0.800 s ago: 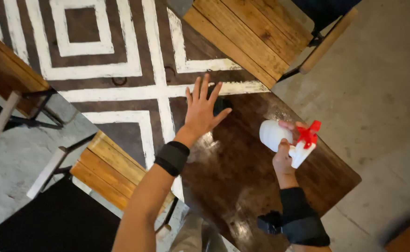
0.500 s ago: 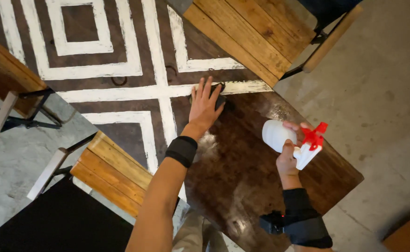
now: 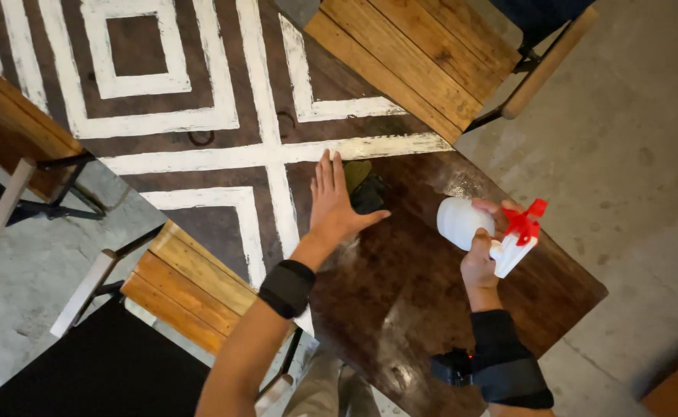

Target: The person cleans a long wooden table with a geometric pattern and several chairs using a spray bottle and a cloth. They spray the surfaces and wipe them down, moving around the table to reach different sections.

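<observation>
Seen from above, a person stands at a dark wooden table (image 3: 431, 309) whose top looks wet and shiny. The left hand (image 3: 333, 202), near the centre of the frame, lies almost flat with fingers together and thumb spread, palm down on a dark cloth (image 3: 363, 189) at the table's far edge. Only part of the cloth shows past the fingers, so it is unclear whether the hand grips it or just presses on it. The right hand (image 3: 484, 255), right of centre, is wrapped around the neck of a white spray bottle (image 3: 462, 222) with a red trigger (image 3: 526, 220), held above the tabletop with the nozzle towards the right of the frame.

Possible trouble: the cloth sits right at the table's edge, so a push away from the body could send it onto the floor. The slick surface could also let the palm slide. With the nozzle aimed past the table's right side, a squeeze could put liquid on the concrete floor (image 3: 632, 154).

Around the table, a wooden bench (image 3: 424, 62) stands at the upper centre, another wooden bench (image 3: 192, 289) lies close at the lower left, and a brown rug with white lines (image 3: 200, 116) fills the upper left. The near bench crowds the person's standing room.
</observation>
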